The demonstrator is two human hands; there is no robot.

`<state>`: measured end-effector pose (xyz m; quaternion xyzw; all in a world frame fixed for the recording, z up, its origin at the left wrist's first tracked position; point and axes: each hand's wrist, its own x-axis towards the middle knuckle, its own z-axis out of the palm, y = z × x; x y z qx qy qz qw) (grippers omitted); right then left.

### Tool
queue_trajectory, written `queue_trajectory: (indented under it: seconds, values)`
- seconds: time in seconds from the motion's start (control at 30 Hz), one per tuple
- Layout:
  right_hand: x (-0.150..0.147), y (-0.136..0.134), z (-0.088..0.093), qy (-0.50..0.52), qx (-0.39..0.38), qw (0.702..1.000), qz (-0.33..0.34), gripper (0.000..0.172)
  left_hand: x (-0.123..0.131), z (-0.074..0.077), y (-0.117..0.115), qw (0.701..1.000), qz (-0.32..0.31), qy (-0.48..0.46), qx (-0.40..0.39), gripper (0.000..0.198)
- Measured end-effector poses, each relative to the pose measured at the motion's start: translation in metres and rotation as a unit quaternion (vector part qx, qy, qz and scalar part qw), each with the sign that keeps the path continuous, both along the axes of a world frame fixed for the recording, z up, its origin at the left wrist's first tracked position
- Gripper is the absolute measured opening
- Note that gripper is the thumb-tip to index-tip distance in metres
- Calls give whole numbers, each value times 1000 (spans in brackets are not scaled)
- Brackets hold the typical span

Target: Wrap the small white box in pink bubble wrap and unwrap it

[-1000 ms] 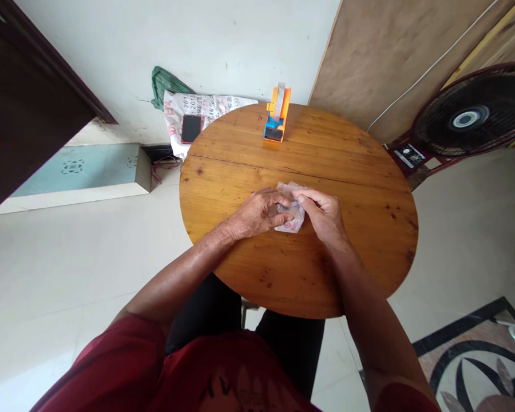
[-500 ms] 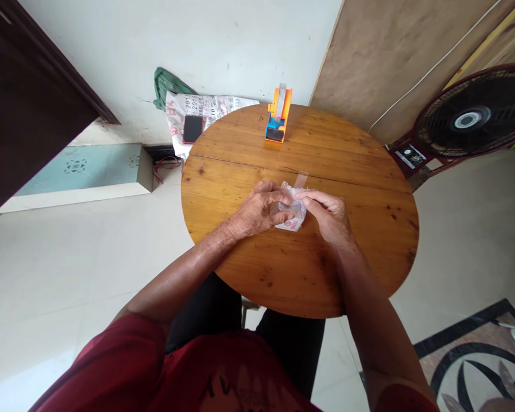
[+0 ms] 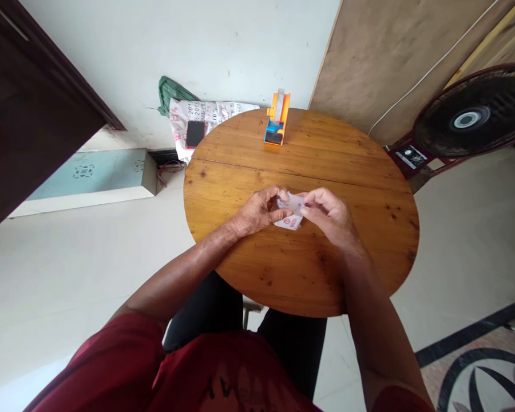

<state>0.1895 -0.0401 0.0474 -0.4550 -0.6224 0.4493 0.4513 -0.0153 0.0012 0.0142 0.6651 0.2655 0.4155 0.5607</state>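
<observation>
A small translucent plastic packet (image 3: 288, 221) with red print lies on the round wooden table (image 3: 257, 257), between my two hands. My left hand (image 3: 264, 210) grips the packet's left side, thumb below and fingers above. At the packet's upper right, the thumb and index finger of my right hand (image 3: 326, 213) pinch a clear strip that looks like tape and lies across the packet's top. An orange and blue tape dispenser (image 3: 277, 119) stands at the far edge of the table, away from both hands.
A black phone (image 3: 195, 134) rests on a printed white sack (image 3: 180, 114) beyond the table's left edge, near a green bag (image 3: 171, 91). To the right stands a large dark fan (image 3: 472, 117). A pale box (image 3: 94, 174) sits on the floor at left.
The clear strip that stuck up beyond the packet is now folded down over its top, with my right hand at its end. The view has shifted slightly.
</observation>
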Motion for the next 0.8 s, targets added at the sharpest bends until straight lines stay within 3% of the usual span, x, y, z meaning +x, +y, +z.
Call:
queue_trajectory:
  seconds: [0.13, 0.23, 0.37, 0.57, 0.7, 0.8]
  values:
    - [0, -2, -3, 11, -31, 999, -16, 67, 2, -2, 1, 997, 6, -39, -69, 68]
    - [-1, -1, -11, 3, -48, 999, -11, 83, 2, -5, 3, 995, 14, -42, -92, 94]
    - [-7, 1, -18, -21, -64, 998, -21, 88, 2, -6, 4, 993, 31, -47, -108, 103]
    - [-10, 0, -13, -42, -128, 990, -38, 84, -1, -3, 4, 980, 28, -28, -194, 107]
    - [-6, 1, -12, -2, -152, 987, -56, 73, -2, 4, 3, 969, -2, -32, -244, 110]
    - [-4, 1, -11, 34, -138, 988, -56, 66, -2, 12, 1, 961, -53, -70, -263, 94]
